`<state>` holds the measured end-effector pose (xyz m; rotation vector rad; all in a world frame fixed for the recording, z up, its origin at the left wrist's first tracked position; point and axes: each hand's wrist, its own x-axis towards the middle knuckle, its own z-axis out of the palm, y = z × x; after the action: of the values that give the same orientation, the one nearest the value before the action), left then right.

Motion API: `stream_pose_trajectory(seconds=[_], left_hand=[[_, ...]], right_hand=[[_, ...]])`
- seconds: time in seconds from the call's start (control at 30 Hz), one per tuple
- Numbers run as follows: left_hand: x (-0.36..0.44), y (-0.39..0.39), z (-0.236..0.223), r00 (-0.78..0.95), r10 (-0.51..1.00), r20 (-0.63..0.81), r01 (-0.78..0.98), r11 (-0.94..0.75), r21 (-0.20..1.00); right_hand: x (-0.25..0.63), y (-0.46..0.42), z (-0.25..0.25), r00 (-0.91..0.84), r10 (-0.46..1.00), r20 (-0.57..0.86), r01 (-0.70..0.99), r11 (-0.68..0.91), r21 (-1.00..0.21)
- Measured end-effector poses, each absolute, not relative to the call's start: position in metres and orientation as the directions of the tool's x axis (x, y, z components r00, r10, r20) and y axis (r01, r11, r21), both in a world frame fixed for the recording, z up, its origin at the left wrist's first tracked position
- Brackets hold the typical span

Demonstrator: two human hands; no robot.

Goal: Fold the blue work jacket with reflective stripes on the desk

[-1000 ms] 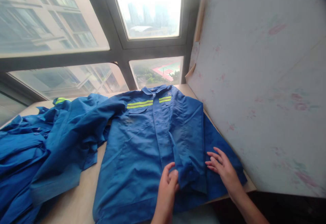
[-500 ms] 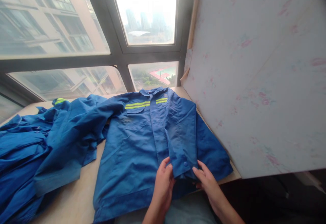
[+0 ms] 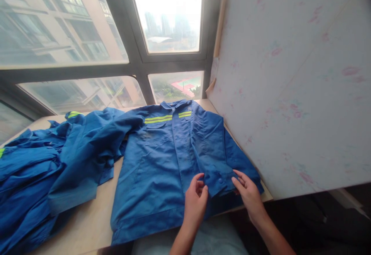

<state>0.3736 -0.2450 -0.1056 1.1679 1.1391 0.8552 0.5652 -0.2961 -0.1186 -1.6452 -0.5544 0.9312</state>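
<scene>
A blue work jacket (image 3: 156, 174) with yellow-green reflective stripes lies front up on the pale wooden ledge. Its sleeve (image 3: 210, 143) on the right side is laid down over the front, with the buttoned cuff (image 3: 222, 183) near the hem. My right hand (image 3: 247, 193) pinches the right edge of the cuff between thumb and fingers. Beside the cuff's left edge is my left hand (image 3: 196, 201), fingers loosely curled and apart from the thumb, with nothing visible between them. The other sleeve (image 3: 113, 131) stretches left.
More crumpled blue clothing (image 3: 26, 177) is heaped at the left. The wooden ledge (image 3: 87, 224) shows between it and the jacket. Window frames (image 3: 139, 63) rise behind, and a floral-patterned panel (image 3: 278, 104) stands close along the right side.
The cuff has swung to the right and slightly up with my right hand. My left hand has let go of the cuff's left edge, and its fingers have opened.
</scene>
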Motion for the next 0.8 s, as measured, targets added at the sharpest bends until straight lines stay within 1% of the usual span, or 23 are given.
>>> stream_pose_trajectory(seconds=[0.17, 0.27, 0.33, 0.37, 0.43, 0.57, 0.63, 0.67, 0.73, 0.8], left_hand=[[0.411, -0.245, -0.08, 0.355, 0.926, -0.13, -0.043, 0.155, 0.987], [0.429, -0.251, -0.069, 0.416, 0.905, -0.093, -0.057, 0.128, 0.99], [0.436, -0.259, -0.071, 0.46, 0.883, -0.09, -0.035, 0.119, 0.992], [0.437, -0.263, -0.075, 0.486, 0.869, -0.096, -0.01, 0.115, 0.993], [0.436, -0.271, -0.089, 0.525, 0.841, -0.126, 0.068, 0.107, 0.992], [0.426, -0.279, -0.117, 0.534, 0.82, -0.207, 0.263, 0.071, 0.962], [0.421, -0.277, -0.122, 0.556, 0.799, -0.228, 0.324, 0.045, 0.945], [0.419, -0.276, -0.121, 0.571, 0.788, -0.231, 0.338, 0.032, 0.941], [0.417, -0.272, -0.115, 0.582, 0.785, -0.212, 0.34, 0.002, 0.941], [0.417, -0.269, -0.106, 0.573, 0.804, -0.16, 0.327, -0.045, 0.944]], right_hand=[[0.598, -0.291, -0.063, 0.656, 0.751, -0.072, 0.117, -0.195, -0.974], [0.612, -0.303, -0.036, 0.71, 0.698, 0.096, 0.321, -0.199, -0.926], [0.618, -0.316, -0.035, 0.732, 0.661, 0.169, 0.419, -0.241, -0.875], [0.622, -0.324, -0.04, 0.737, 0.652, 0.178, 0.448, -0.273, -0.851], [0.628, -0.339, -0.063, 0.732, 0.666, 0.143, 0.48, -0.354, -0.803], [0.64, -0.366, -0.12, 0.676, 0.737, -0.028, 0.519, -0.502, -0.692], [0.641, -0.373, -0.135, 0.671, 0.739, -0.061, 0.555, -0.555, -0.62], [0.639, -0.375, -0.137, 0.676, 0.735, -0.05, 0.579, -0.573, -0.58], [0.633, -0.371, -0.131, 0.676, 0.737, 0.024, 0.638, -0.569, -0.518], [0.625, -0.357, -0.119, 0.625, 0.768, 0.141, 0.711, -0.485, -0.509]])
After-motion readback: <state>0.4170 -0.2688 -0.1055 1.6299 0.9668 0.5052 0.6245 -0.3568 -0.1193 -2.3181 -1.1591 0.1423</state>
